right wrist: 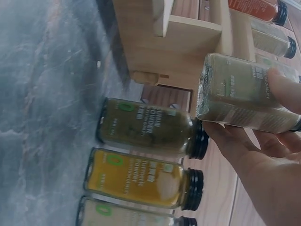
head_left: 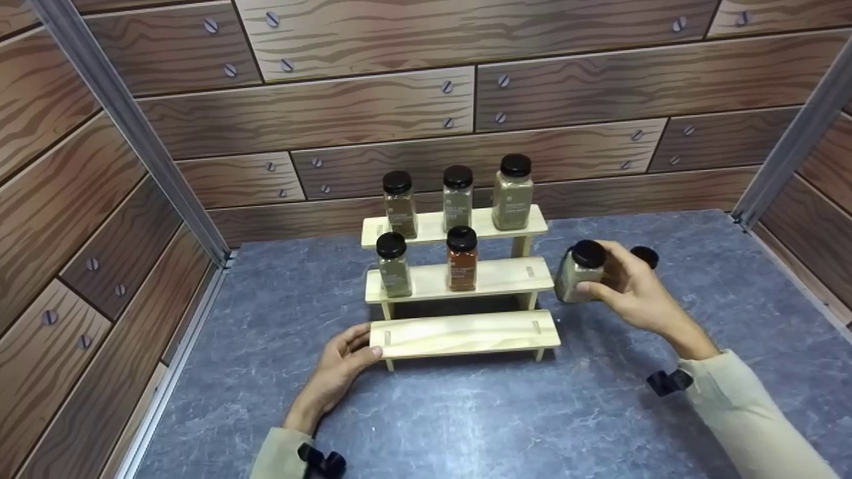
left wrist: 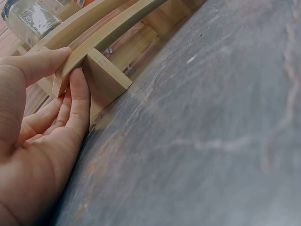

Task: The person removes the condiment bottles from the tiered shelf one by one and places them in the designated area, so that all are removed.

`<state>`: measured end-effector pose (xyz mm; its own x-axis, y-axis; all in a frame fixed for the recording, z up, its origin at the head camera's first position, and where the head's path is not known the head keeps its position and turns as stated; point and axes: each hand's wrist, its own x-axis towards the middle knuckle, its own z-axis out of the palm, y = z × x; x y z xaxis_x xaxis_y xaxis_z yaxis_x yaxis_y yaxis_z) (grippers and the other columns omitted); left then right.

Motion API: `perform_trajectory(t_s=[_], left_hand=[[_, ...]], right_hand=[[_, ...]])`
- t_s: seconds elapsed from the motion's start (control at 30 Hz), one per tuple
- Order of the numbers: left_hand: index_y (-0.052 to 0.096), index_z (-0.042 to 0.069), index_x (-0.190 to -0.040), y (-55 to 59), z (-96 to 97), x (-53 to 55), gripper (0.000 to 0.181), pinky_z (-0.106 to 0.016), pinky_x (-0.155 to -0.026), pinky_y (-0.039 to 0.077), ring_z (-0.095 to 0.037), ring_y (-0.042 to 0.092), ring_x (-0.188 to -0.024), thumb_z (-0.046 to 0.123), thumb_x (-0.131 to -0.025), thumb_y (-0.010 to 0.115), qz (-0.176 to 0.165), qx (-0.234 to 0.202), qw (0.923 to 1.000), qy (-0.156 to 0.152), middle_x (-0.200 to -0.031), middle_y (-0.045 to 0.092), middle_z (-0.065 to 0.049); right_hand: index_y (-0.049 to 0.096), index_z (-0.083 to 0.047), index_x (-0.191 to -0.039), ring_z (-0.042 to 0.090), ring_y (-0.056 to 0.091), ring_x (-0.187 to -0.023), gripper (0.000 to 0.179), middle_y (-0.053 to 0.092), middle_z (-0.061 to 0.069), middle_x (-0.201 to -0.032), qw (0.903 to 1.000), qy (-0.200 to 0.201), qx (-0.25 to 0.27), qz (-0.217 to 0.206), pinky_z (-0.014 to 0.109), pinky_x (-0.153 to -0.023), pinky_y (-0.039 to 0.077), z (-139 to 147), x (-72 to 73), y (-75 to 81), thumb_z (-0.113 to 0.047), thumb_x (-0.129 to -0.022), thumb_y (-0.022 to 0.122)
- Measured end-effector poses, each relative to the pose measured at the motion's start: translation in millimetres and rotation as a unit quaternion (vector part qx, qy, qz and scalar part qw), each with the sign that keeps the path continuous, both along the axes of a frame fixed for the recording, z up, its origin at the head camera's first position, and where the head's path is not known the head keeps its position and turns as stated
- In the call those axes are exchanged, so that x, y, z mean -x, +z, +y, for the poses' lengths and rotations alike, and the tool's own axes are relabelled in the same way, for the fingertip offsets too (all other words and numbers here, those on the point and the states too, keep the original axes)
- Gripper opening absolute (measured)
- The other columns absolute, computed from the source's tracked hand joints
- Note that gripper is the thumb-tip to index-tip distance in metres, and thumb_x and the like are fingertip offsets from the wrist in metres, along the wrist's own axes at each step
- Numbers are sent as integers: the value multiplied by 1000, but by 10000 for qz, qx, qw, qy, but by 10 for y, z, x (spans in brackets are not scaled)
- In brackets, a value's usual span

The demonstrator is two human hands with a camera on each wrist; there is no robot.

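A three-tier pale wooden rack (head_left: 466,334) stands on the table. My left hand (head_left: 337,367) pinches the left end of its lowest tier, thumb on top and fingers beneath, as the left wrist view also shows. My right hand (head_left: 636,296) holds a glass spice jar (right wrist: 235,92) of greyish-green powder, black cap up, in the air beside the middle tier's right end. On that tier are a green-grey jar (head_left: 396,274) at the left and a red-orange jar (head_left: 462,266) near the centre. Three jars stand on the top tier, including a pale green one (head_left: 512,199) at the right.
Beyond my right hand, a cumin powder jar (right wrist: 146,127), a yellow turmeric jar (right wrist: 136,179) and a pale jar (right wrist: 122,214) stand on the table; the head view mostly hides them. Wood-patterned panels (head_left: 373,113) enclose the grey marbled table (head_left: 266,293) at the back and sides.
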<state>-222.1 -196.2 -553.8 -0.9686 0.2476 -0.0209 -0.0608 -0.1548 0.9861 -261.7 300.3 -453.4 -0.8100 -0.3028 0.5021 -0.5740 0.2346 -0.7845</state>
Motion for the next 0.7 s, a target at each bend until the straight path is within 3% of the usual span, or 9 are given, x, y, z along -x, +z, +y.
perform_trajectory(t_s=[0.17,0.4,0.6,0.7], left_hand=[[34,-17,-156,-9,-8,1,72,-30,-106,58,-21,66,-120,1,-97,70,10,-40,10000,-53,-150,50,-35],[33,-17,-157,-13,-11,-2,72,-29,-106,58,-20,65,-121,1,-97,71,-4,-71,9999,-81,-152,48,-35],[32,-17,-157,5,3,-9,72,-28,-106,57,-21,64,-122,0,-97,70,-2,-108,9999,-57,-153,46,-37],[33,-17,-157,12,10,-9,72,-28,-106,57,-21,64,-122,0,-97,70,-17,-101,9999,-42,-153,47,-37]], right_hand=[[54,10,-144,7,72,-111,62,70,-4,-127,9998,-119,-18,-128,22,-92,63,32,-12,-72,20,-87,74],[54,10,-141,7,71,-112,60,70,0,-128,9993,-187,55,-306,22,-94,62,75,-18,-216,19,-86,75],[53,12,-139,4,70,-112,61,69,-9,-126,9989,-261,49,-395,20,-96,60,98,-16,-322,20,-84,76],[53,12,-140,3,70,-110,61,70,-3,-125,9984,-316,-29,-474,19,-96,60,110,-30,-362,20,-83,76]])
